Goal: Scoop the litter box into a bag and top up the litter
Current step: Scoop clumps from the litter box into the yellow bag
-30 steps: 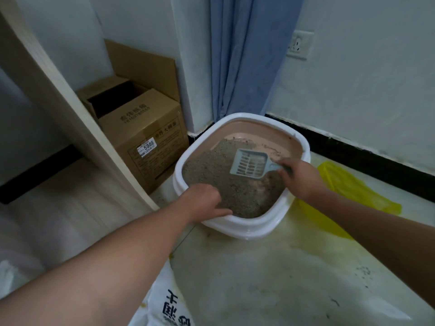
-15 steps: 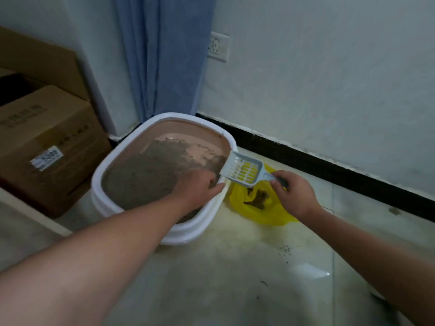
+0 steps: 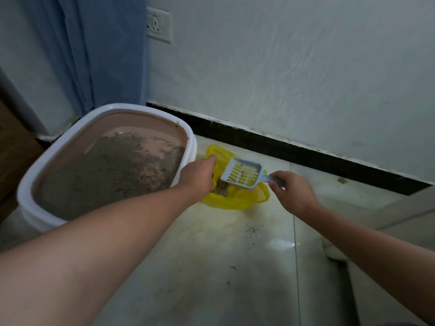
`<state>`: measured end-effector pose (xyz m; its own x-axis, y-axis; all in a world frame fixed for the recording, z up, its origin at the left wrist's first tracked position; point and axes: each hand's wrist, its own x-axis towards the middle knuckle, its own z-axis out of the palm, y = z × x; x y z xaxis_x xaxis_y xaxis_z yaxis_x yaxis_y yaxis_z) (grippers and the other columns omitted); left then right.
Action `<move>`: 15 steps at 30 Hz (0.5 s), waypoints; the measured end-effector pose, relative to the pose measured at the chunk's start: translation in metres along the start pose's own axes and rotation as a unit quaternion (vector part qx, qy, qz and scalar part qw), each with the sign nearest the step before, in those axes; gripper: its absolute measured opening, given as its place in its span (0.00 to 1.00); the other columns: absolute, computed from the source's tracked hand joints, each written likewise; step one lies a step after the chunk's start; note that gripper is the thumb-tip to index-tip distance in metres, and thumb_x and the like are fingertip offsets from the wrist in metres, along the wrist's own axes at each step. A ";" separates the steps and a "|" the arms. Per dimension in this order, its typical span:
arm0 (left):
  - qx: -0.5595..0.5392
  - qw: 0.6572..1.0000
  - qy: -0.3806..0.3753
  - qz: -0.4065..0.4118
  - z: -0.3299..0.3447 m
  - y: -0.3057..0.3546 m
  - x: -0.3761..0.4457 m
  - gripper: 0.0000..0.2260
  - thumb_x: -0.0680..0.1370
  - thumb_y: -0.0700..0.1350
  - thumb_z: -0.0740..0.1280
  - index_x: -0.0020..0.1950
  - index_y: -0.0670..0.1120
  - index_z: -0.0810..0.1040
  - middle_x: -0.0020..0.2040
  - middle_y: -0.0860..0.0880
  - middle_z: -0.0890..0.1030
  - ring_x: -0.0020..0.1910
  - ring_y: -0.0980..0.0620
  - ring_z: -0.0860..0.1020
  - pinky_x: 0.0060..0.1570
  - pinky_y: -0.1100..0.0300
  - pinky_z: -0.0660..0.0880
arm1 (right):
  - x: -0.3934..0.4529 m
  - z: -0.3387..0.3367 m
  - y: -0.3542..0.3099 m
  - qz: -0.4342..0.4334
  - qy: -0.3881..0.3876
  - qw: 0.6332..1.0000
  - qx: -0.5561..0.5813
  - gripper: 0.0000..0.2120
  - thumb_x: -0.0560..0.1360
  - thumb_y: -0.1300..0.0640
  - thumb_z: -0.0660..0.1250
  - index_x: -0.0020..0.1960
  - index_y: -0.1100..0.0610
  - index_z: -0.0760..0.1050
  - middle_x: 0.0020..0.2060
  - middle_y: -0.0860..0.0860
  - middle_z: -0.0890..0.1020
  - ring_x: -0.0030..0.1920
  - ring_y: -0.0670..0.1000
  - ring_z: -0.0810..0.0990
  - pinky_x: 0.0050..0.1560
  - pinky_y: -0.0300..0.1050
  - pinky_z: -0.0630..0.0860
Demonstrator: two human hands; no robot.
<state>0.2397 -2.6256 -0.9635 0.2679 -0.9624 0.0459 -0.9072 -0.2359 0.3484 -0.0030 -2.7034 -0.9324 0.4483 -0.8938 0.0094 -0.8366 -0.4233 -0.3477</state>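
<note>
Both hands have left the litter box [image 3: 70,147], which sits at left with grey litter [image 3: 106,175] inside. Just right of it, the left hand [image 3: 200,175] pinches the yellow bag's [image 3: 235,201] rim, holding it open. Over the bag, the slotted scoop [image 3: 243,176] hangs tilted, its handle gripped by the right hand [image 3: 294,194].

The white litter box [image 3: 30,184] with a pink inner wall stands on the floor, partly covered with grey litter [image 3: 106,175]. Just beside it lies an open yellow bag [image 3: 237,201]; a pale slotted scoop [image 3: 243,176] is tilted over it.
</note>
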 end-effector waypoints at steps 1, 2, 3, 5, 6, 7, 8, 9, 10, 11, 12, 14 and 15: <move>-0.025 1.000 0.000 -0.005 -0.001 0.000 0.000 0.16 0.74 0.37 0.63 0.61 0.46 0.72 0.50 0.42 0.80 0.48 0.39 0.78 0.37 0.53 0.67 | -0.001 0.000 0.002 0.003 -0.005 1.000 -0.007 0.12 0.78 0.51 0.64 0.59 0.52 0.78 0.52 0.50 0.82 0.51 0.52 0.80 0.46 0.42 0.72; -0.051 0.999 -0.001 -0.014 -0.002 -0.001 0.001 0.14 0.75 0.37 0.63 0.60 0.46 0.73 0.49 0.42 0.80 0.48 0.39 0.78 0.37 0.55 0.66 | -0.003 -0.001 0.003 0.007 -0.009 1.000 -0.014 0.12 0.78 0.51 0.64 0.59 0.52 0.78 0.51 0.50 0.83 0.50 0.52 0.80 0.44 0.42 0.70; -0.077 0.997 0.000 -0.022 -0.002 -0.003 0.002 0.14 0.75 0.37 0.64 0.59 0.46 0.74 0.48 0.42 0.80 0.47 0.39 0.77 0.37 0.55 0.65 | -0.003 -0.001 0.004 0.013 -0.013 1.000 -0.021 0.12 0.78 0.51 0.63 0.59 0.51 0.78 0.50 0.49 0.83 0.49 0.52 0.80 0.43 0.41 0.69; -0.118 0.992 0.019 -0.035 -0.001 -0.009 0.005 0.13 0.75 0.37 0.64 0.58 0.47 0.75 0.46 0.42 0.80 0.44 0.40 0.77 0.36 0.56 0.67 | -0.003 -0.001 0.005 0.024 -0.020 0.999 -0.029 0.11 0.78 0.50 0.63 0.58 0.51 0.78 0.46 0.48 0.82 0.45 0.51 0.79 0.41 0.41 0.69; -0.135 0.990 0.032 -0.040 0.000 -0.012 0.005 0.12 0.75 0.37 0.64 0.57 0.47 0.75 0.45 0.43 0.80 0.43 0.40 0.77 0.36 0.55 0.69 | -0.003 0.000 0.005 0.030 -0.023 0.999 -0.030 0.11 0.77 0.50 0.64 0.57 0.51 0.77 0.44 0.48 0.81 0.43 0.51 0.78 0.40 0.42 0.69; -0.148 0.987 0.046 -0.045 0.001 -0.014 0.006 0.11 0.75 0.37 0.63 0.55 0.48 0.76 0.43 0.43 0.80 0.41 0.41 0.77 0.36 0.55 0.70 | -0.003 0.000 0.004 0.035 -0.025 0.999 -0.030 0.10 0.77 0.51 0.64 0.56 0.51 0.76 0.42 0.48 0.81 0.41 0.51 0.77 0.39 0.42 0.69; -0.160 0.984 0.054 -0.053 0.001 -0.016 0.005 0.10 0.75 0.37 0.62 0.54 0.47 0.76 0.42 0.44 0.80 0.40 0.41 0.77 0.36 0.54 0.71 | -0.003 0.001 0.003 0.038 -0.027 0.998 -0.030 0.09 0.76 0.52 0.64 0.55 0.52 0.75 0.41 0.49 0.81 0.40 0.51 0.76 0.38 0.43 0.69; -0.173 0.981 0.059 -0.063 0.002 -0.018 0.005 0.10 0.74 0.37 0.62 0.52 0.47 0.76 0.40 0.44 0.79 0.40 0.41 0.77 0.36 0.54 0.72 | -0.003 0.002 0.001 0.038 -0.028 0.998 -0.029 0.08 0.76 0.53 0.64 0.53 0.52 0.75 0.40 0.50 0.81 0.39 0.52 0.76 0.37 0.43 0.69; -0.187 0.977 0.060 -0.078 0.002 -0.020 0.005 0.08 0.74 0.37 0.62 0.50 0.47 0.76 0.38 0.45 0.77 0.40 0.41 0.76 0.37 0.54 0.72 | -0.003 0.003 -0.001 0.036 -0.029 0.999 -0.028 0.06 0.76 0.53 0.64 0.52 0.52 0.74 0.39 0.50 0.80 0.38 0.53 0.76 0.37 0.44 0.68; -0.200 0.973 0.057 -0.097 0.003 -0.023 0.005 0.07 0.74 0.38 0.62 0.48 0.48 0.75 0.37 0.46 0.76 0.40 0.41 0.76 0.37 0.54 0.72 | -0.002 0.005 -0.004 0.034 -0.033 0.999 -0.026 0.05 0.76 0.53 0.63 0.51 0.52 0.74 0.38 0.50 0.80 0.38 0.53 0.76 0.37 0.44 0.69; -0.212 0.969 0.055 -0.116 0.003 -0.025 0.005 0.07 0.74 0.38 0.62 0.47 0.48 0.75 0.37 0.47 0.75 0.41 0.41 0.76 0.38 0.54 0.73 | -0.001 0.006 -0.007 0.032 -0.039 0.999 -0.020 0.04 0.77 0.53 0.63 0.50 0.52 0.75 0.37 0.50 0.80 0.38 0.53 0.76 0.37 0.44 0.69; -0.236 0.959 0.056 -0.149 0.003 -0.029 0.005 0.07 0.74 0.38 0.62 0.44 0.50 0.75 0.38 0.48 0.76 0.43 0.41 0.77 0.43 0.53 0.75 | 0.004 0.010 -0.013 0.031 -0.057 0.998 0.005 0.05 0.78 0.53 0.62 0.48 0.52 0.76 0.36 0.50 0.79 0.38 0.52 0.77 0.37 0.44 0.69; -0.246 0.954 0.058 -0.162 0.003 -0.032 0.005 0.06 0.74 0.38 0.62 0.44 0.49 0.75 0.40 0.47 0.77 0.45 0.42 0.77 0.44 0.53 0.75 | 0.006 0.012 -0.018 0.033 -0.067 0.997 0.030 0.07 0.78 0.54 0.61 0.46 0.53 0.77 0.35 0.49 0.80 0.36 0.51 0.77 0.36 0.44 0.70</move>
<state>0.2689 -2.6229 -0.9771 0.5681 -0.8217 -0.0456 -0.5160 -0.3988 0.7581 0.0181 -2.6996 -0.9373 0.4339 -0.8900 -0.1404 -0.8476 -0.3504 -0.3984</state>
